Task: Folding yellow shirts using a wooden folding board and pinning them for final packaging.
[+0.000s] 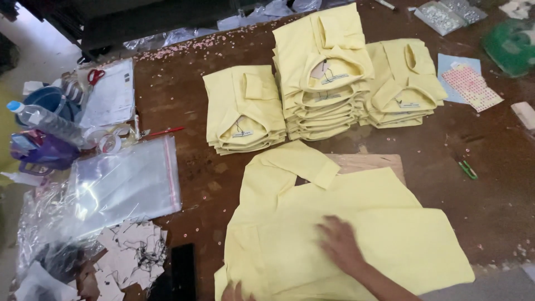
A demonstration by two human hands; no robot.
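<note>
Right hand [340, 242] rests flat, fingers released, on an unfolded yellow shirt [356, 223] lying on the table [490, 184]. Left hand [237, 291] touches its lower edge; grip indeterminable. Clear bags [125, 184] lie empty nearby.

We see a brown desk [195, 111] carrying three stacks of folded yellow shirts [320, 78], one spread yellow shirt [356, 223] over a board [368, 163], clear plastic bags [125, 184], paper tags [131, 253], a water bottle [47, 124], red scissors [95, 74], a green clip [467, 169].
</note>
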